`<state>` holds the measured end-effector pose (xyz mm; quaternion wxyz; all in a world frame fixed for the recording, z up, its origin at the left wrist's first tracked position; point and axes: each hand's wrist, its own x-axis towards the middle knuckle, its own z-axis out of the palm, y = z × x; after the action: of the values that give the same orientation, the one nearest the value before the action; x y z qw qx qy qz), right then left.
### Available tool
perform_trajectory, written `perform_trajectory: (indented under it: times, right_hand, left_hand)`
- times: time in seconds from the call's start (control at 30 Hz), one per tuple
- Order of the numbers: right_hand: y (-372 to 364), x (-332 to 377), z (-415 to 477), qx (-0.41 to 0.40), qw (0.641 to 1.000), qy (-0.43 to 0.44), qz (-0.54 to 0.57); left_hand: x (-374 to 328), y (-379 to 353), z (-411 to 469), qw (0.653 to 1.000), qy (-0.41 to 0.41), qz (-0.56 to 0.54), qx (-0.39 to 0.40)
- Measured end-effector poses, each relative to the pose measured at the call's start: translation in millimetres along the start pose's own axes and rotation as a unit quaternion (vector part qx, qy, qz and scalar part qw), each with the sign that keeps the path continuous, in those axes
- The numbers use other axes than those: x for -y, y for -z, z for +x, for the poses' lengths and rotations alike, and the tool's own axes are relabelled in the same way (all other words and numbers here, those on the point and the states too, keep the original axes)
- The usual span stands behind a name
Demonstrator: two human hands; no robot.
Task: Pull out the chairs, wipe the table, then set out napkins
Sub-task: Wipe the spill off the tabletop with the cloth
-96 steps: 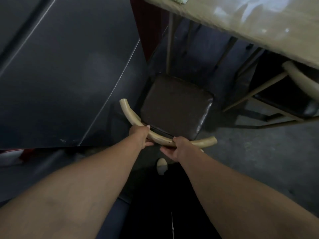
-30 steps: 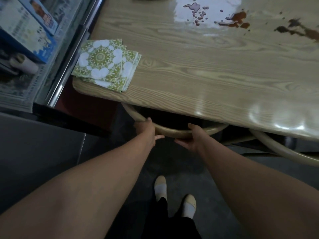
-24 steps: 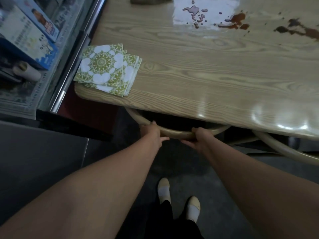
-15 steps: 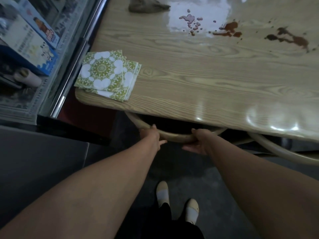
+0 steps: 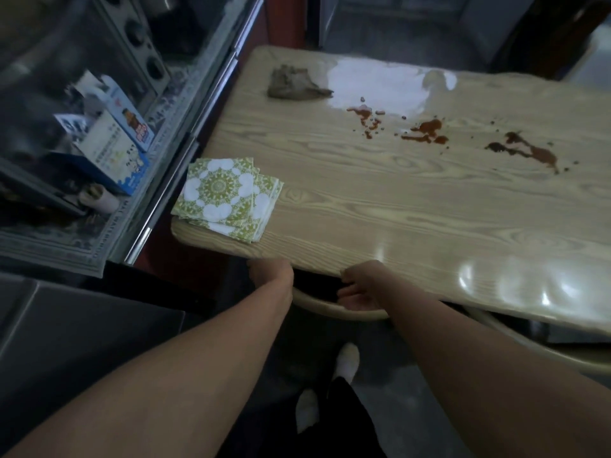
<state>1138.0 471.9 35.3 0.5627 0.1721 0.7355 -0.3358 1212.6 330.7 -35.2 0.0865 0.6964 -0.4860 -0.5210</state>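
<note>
Tan curved chair rail [image 5: 317,305] sits tucked under the table [image 5: 396,206] at its near edge, with its long axis along that edge. Left hand [image 5: 271,276] is at the rail; I can't tell its finger state. Right hand [image 5: 362,289] rests on the rail, fingers loosely curled. Napkins [image 5: 224,200] lie at the near-left corner.

Head camera looks steeply down over the table [image 5: 396,209] edge.

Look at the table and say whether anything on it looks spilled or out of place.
Reddish-brown spills dot the far half of the table, right of a crumpled cloth. The napkins lie unevenly fanned at the near-left corner.
</note>
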Motion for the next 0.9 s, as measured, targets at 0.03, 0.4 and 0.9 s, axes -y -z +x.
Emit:
perform_trajectory:
  times: [0.03, 0.4, 0.9]
  right_hand:
    - [3, 13, -4, -0.001, 1.0, 0.022, 0.01]
    - [69, 135, 11, -0.056, 0.982, 0.177, 0.04]
    - [76, 260, 102, -0.264, 0.858, 0.396, -0.196]
  left_hand:
    - [-13, -2, 2, 1.0, -0.01, 0.001, 0.004]
    - [-142, -50, 20, 0.991, -0.121, 0.052, 0.028]
    - [-245, -138, 94, 0.951, -0.296, 0.09, -0.018]
